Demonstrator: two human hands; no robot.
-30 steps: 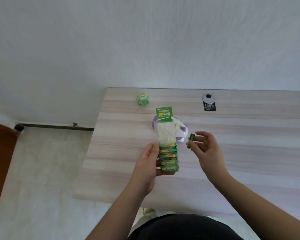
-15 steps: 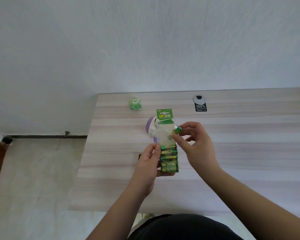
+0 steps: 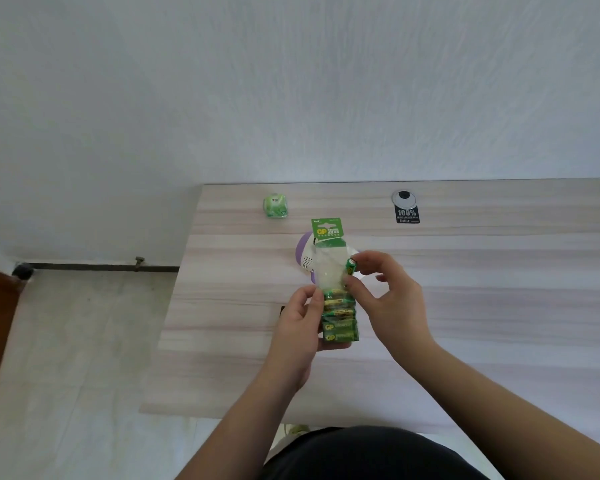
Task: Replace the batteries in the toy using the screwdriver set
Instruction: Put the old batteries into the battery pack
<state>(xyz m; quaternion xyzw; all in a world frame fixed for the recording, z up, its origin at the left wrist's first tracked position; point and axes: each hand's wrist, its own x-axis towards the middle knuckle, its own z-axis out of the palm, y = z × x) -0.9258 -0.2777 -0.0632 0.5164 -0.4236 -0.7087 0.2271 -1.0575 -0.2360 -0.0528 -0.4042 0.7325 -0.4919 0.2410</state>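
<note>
My left hand (image 3: pixel 300 327) holds a green battery pack (image 3: pixel 336 289) upright above the table, gripping its lower half where several green batteries remain. Its upper clear part looks empty under the green header card. My right hand (image 3: pixel 385 292) pinches one green battery (image 3: pixel 351 265) between thumb and fingers, right against the pack's right edge. Behind the pack lies the white and purple toy (image 3: pixel 305 258) on the table, mostly hidden by the pack and my right hand.
The light wooden table (image 3: pixel 482 306) has its left edge close to the pack and a wall behind it. A small green cube-like object (image 3: pixel 275 206) sits near the back edge. A grey cable grommet (image 3: pixel 404 198) with a black sticker (image 3: pixel 407 215) is at the back.
My right hand has brought the single battery leftward from beside the pack to the pack's right edge. The view has shifted slightly; my left hand keeps holding the pack.
</note>
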